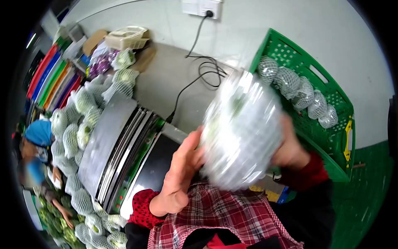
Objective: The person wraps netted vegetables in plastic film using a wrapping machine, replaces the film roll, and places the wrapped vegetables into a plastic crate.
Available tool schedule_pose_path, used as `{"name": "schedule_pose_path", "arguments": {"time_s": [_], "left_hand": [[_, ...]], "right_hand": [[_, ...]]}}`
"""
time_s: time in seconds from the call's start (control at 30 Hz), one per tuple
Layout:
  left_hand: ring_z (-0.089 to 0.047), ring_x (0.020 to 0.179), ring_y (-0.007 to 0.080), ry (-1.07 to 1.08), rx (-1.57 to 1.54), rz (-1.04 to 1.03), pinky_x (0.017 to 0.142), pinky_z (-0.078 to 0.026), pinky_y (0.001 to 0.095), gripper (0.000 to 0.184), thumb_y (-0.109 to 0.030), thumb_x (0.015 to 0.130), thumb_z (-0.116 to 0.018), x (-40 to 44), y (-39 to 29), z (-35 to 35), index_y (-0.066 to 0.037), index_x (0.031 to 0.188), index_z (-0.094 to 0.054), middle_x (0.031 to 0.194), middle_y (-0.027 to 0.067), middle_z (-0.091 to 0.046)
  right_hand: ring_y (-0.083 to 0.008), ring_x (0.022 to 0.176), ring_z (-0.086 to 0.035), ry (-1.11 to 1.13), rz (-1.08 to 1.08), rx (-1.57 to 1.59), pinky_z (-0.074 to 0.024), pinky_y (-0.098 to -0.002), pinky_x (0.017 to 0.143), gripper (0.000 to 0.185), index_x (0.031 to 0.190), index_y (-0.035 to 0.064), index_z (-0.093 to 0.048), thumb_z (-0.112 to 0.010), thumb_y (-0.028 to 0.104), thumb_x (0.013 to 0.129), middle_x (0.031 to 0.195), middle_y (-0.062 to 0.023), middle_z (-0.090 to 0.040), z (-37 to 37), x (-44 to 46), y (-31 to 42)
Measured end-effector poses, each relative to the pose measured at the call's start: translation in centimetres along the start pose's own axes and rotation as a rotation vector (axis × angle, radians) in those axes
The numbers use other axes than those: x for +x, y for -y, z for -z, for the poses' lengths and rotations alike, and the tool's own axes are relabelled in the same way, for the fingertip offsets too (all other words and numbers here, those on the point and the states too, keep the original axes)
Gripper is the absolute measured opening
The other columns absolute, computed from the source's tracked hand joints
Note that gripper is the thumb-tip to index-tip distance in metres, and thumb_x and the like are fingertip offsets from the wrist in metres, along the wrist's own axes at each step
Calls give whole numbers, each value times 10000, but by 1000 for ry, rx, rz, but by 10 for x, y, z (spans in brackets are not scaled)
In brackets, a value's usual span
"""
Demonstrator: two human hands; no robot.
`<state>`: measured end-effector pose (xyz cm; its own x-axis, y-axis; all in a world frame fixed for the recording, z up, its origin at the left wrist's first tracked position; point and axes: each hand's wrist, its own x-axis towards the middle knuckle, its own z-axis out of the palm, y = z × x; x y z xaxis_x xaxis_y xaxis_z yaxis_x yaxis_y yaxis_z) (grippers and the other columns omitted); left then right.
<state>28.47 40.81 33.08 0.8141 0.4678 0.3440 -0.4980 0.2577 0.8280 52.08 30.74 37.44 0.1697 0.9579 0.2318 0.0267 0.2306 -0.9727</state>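
A large film-wrapped vegetable (244, 133) is held up in front of my apron, shiny and smeared by motion. Pale green and white show through its clear film; its exact kind is too blurred to name. My left hand (180, 172) presses against its left side, thumb and fingers curved along the film. On the opposite side, my right hand (290, 143) grips it, with the fingertips partly hidden behind. Left of my hands stands a metal-topped wrapping machine (110, 143).
A green crate (327, 153) at the right holds several wrapped vegetables in foam nets (302, 93). More netted vegetables (70, 139) are heaped left of the machine, with broccoli (52, 220) below. A black cable (199, 76) runs from the wall socket. Another person (37, 133) is at far left.
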Motion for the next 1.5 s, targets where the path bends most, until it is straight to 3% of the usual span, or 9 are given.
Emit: {"name": "schedule_pose_path", "arguments": {"time_s": [0.23,0.37,0.53,0.67,0.73,0.87,1.0,1.13,1.5], "left_hand": [[-600,1000,154,-314,457,401,877,-469,301,291,-163,968,-550,-13,42,53,20,1193,-574,1109,98,-636],[-627,879,151,-392,617,412,766,-499,285,292,-216,939,-623,-21,61,58,21,1108,-607,966,92,-667],[-657,837,289,-594,874,121,728,-532,367,301,-252,856,-703,-80,37,84,-14,1033,-649,933,157,-663],[-639,847,317,-1209,1517,-8,765,-515,383,235,-119,776,-731,-178,-14,124,-17,972,-652,911,145,-663],[-620,867,321,-1427,1542,43,769,-496,388,275,-133,793,-727,-238,-31,159,-2,1016,-633,965,158,-647],[-608,954,373,-1516,2362,205,821,-484,432,447,-285,815,-710,-306,-78,207,37,1105,-601,1044,224,-642],[-641,806,377,-1531,1555,878,711,-508,449,456,-319,771,-744,-341,-94,224,49,1022,-649,901,242,-660],[-649,742,320,-1664,1711,295,683,-517,406,458,-304,740,-789,-346,-85,231,5,1053,-659,874,199,-664],[-476,381,248,-1223,2440,156,359,-369,371,486,-336,806,-744,-346,-113,255,-113,516,-423,468,42,-416]], "right_hand": [[-191,1066,-587,-633,-302,25,-458,-338,930,548,1260,-5,-534,-622,386,887,1163,-87,-629,173,16,-35],[-208,1097,-529,0,-682,-337,-425,-321,933,610,1346,-5,-476,-397,493,1002,1222,-85,-579,258,-24,-210],[-184,959,-564,111,-827,-1477,-475,-294,808,530,1348,-33,-475,-527,327,963,1135,-124,-615,182,47,-22],[-184,885,-587,-543,319,-983,-480,-340,813,377,1224,-64,-568,-509,138,910,1087,-147,-637,7,66,36],[-219,989,-608,115,371,-906,-473,-374,888,327,1169,-40,-610,-564,107,882,1154,-137,-641,-35,80,-22],[-364,1079,-566,345,433,-794,-459,-389,911,371,1169,-22,-587,-665,135,842,1187,-182,-599,-163,183,-169],[-364,1061,-511,460,446,-1255,-447,-454,885,394,1097,-19,-581,-648,282,852,1151,-168,-572,-187,257,-230],[-404,873,-552,540,371,-1166,-439,-473,738,296,882,-24,-621,-664,260,811,918,-209,-604,-173,286,-238],[-419,669,-599,487,598,-1471,-448,-503,587,353,732,35,-674,-578,337,888,739,-198,-640,-138,314,-249]]}}
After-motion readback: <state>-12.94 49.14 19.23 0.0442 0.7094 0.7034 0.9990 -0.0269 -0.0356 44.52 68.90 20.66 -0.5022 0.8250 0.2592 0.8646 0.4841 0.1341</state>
